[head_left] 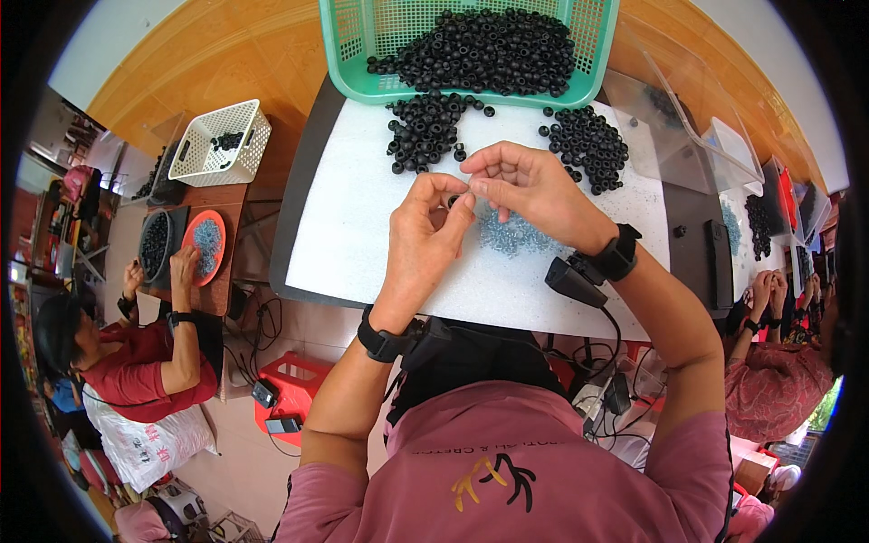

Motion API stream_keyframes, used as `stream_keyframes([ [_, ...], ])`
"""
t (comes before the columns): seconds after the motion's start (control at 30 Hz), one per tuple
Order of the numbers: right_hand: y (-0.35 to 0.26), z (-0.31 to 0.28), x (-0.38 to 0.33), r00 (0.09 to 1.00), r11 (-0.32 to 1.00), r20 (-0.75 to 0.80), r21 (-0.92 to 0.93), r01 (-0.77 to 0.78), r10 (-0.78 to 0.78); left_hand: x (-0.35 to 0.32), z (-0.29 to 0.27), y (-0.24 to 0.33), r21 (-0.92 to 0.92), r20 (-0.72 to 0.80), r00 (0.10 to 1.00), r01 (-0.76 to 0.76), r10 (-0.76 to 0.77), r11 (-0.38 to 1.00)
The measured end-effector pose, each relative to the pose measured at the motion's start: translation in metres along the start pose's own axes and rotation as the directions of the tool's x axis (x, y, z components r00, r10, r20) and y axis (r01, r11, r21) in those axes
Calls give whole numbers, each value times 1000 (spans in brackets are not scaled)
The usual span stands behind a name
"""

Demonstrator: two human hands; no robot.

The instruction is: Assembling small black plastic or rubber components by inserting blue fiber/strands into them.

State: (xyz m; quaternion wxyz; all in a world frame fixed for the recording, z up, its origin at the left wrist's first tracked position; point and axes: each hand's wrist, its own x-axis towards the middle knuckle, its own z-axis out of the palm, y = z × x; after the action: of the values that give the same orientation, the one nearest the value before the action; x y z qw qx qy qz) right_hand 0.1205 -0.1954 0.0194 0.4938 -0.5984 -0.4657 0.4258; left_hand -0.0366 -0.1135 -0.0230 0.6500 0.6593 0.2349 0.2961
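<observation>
My left hand (424, 237) is closed in a pinch, with a small black round part (453, 201) showing between thumb and forefinger. My right hand (529, 192) meets it at the fingertips, thumb and forefinger pressed together on something too small to make out. Below the right hand lies a heap of small clear bluish pieces (518, 237), partly hidden by it. Beyond my hands are two piles of black round parts, a left pile (421, 136) and a right pile (590, 145). Several show a hole. All lie on a white sheet (339, 217).
A green basket (462, 94) full of black parts stands at the far edge. Clear plastic bins (706, 149) are at the right. Straps with cabled devices (579, 279) sit on my wrists. Co-workers sit left (149, 380) and right (778, 389); a red stool (299, 385) stands lower left.
</observation>
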Motion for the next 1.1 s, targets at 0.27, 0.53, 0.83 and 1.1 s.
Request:
stream_keyframes([
  [0.27,-1,-1,-1,1000,1000,-19,-4,23,-23,0,-1,3,14,-16,999,42,-42,999],
  [0.53,1,0,-1,997,998,-66,-38,42,-45,-1,-3,4,57,2,1000,28,-28,998],
  [0.83,-6,-1,-8,995,1000,-102,-15,18,-19,-10,-14,14,-385,113,989,132,-95,913],
  [1.1,-26,9,-29,996,999,-90,42,31,-27,-16,-17,8,-690,230,972,192,-41,697],
])
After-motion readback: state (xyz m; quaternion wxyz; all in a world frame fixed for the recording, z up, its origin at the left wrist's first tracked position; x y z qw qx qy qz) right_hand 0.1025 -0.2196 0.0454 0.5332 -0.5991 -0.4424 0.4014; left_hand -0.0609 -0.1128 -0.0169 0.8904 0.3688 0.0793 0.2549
